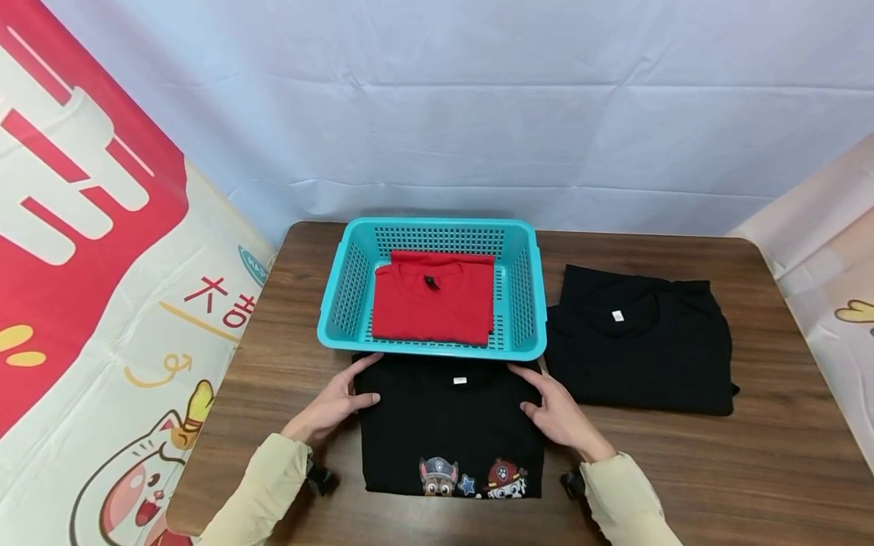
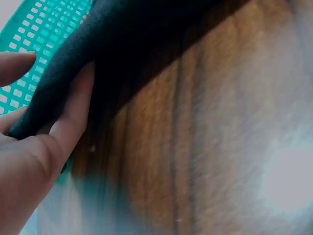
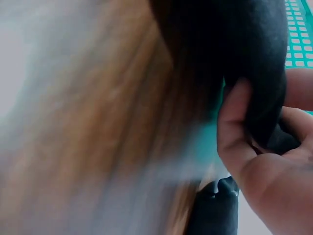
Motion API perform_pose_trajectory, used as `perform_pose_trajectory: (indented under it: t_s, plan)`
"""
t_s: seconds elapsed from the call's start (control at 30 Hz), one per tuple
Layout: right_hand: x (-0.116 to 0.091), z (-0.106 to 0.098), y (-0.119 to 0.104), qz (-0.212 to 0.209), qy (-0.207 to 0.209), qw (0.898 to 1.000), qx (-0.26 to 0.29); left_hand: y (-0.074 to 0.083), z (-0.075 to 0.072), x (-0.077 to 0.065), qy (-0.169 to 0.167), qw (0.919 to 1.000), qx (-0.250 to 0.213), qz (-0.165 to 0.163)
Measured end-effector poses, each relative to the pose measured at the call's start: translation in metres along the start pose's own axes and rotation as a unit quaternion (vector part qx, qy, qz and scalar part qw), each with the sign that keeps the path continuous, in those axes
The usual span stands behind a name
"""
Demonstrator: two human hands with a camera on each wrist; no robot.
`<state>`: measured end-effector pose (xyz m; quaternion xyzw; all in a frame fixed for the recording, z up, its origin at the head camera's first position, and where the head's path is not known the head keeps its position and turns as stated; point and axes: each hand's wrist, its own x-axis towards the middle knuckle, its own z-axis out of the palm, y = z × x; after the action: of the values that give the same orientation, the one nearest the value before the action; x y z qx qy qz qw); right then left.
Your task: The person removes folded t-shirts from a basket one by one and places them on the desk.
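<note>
A folded black T-shirt (image 1: 444,425) with a white neck label and cartoon dogs printed along its near edge lies in front of the basket. My left hand (image 1: 336,403) grips its left side, thumb over the top; in the left wrist view, fingers (image 2: 73,110) reach beneath the black cloth (image 2: 110,34). On the opposite side, my right hand (image 1: 563,415) holds the shirt the same way. The right wrist view shows the fabric (image 3: 259,58) between its thumb and fingers (image 3: 234,127), raised off the wood there.
A turquoise basket (image 1: 432,350) stands just beyond the shirt, with folded red T-shirts (image 1: 433,303) inside. To the right lie folded black T-shirts (image 1: 642,356), close to the basket's right side. The brown wooden table (image 1: 771,455) ends at a pale cloth backdrop (image 1: 478,114).
</note>
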<state>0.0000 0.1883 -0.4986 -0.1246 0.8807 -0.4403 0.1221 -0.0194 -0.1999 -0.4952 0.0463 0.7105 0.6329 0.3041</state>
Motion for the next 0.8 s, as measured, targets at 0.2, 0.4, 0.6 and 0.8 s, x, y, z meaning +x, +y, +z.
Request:
perform_pose_trajectory:
  t_s: [0.2,0.4,0.6,0.8]
  plan:
    - [0.003,0.002,-0.003,0.003,0.008,1.0,0.005,0.0,0.002,-0.004,0.001,1.0,0.001,0.005]
    - [0.003,0.003,-0.004,0.007,0.011,1.0,-0.002,0.001,-0.001,-0.004,0.026,0.9996,0.002,-0.002]
    - [0.002,-0.001,-0.006,0.018,0.007,1.0,0.013,0.003,-0.006,-0.002,0.049,0.9986,0.018,-0.007]
    - [0.0,-0.004,-0.005,0.021,-0.002,1.0,0.02,0.005,-0.012,-0.005,0.069,0.9973,-0.005,-0.027]
